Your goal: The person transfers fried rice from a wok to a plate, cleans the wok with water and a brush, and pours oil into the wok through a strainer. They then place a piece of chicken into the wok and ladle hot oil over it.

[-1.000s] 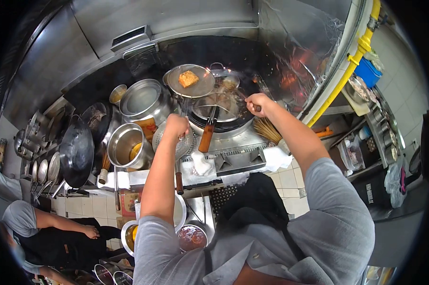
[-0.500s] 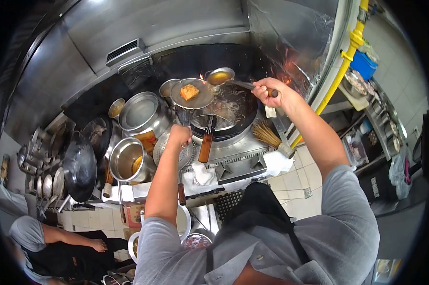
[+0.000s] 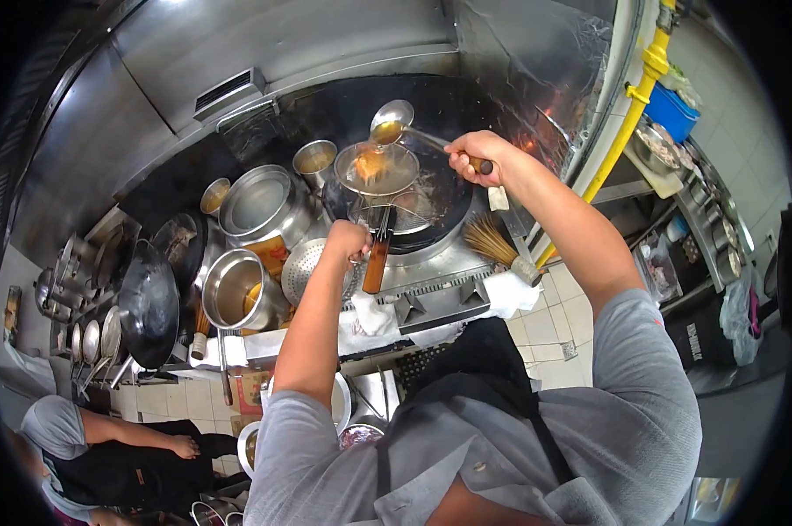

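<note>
My left hand (image 3: 350,239) is closed round the handle of a mesh strainer (image 3: 396,181), held level over the wok (image 3: 457,206). On the mesh lies a golden-brown fried piece of food (image 3: 371,164). My right hand (image 3: 478,158) grips the wooden-ended handle of a metal ladle (image 3: 394,114). Its bowl is tilted, with yellow liquid at the lower lip just above the food. Below the strainer, dark bubbling liquid shows in the wok. A second wire strainer with a wooden handle (image 3: 376,266) rests across the wok's near side, close to my left hand.
Left of the wok stand a small pot (image 3: 314,158), a lidded pot (image 3: 257,203) and a deep pot (image 3: 238,294). A perforated ladle (image 3: 306,273) and a bamboo brush (image 3: 490,241) lie near the front. A yellow pipe (image 3: 624,131) runs at right. A co-worker (image 3: 124,451) is at lower left.
The strainer with the fried food has moved right, over the wok, uncovering the small pot. My right hand has shifted slightly left and up, and the ladle has tipped from level.
</note>
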### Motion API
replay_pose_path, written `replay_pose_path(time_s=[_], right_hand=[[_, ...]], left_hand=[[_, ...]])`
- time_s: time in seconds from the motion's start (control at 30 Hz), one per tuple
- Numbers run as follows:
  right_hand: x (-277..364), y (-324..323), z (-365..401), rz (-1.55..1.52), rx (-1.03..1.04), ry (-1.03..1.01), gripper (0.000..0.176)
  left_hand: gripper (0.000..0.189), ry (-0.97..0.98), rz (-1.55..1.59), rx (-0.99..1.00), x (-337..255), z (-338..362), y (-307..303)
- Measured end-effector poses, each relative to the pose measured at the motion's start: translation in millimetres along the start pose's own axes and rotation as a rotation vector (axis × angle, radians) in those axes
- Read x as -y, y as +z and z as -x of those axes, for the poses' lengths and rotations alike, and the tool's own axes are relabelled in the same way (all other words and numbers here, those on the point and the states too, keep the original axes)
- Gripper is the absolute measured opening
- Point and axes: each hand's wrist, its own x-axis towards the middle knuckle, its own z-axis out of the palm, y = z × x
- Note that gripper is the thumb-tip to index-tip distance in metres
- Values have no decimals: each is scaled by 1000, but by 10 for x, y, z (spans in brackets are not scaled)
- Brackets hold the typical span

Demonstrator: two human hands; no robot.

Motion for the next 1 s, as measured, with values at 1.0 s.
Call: replay_pose_path(time_s=[1.0], right_hand=[[-10,-1158,-767,-435,248,336,24]], left_hand=[[25,-46,0,-443,-78,331,204]])
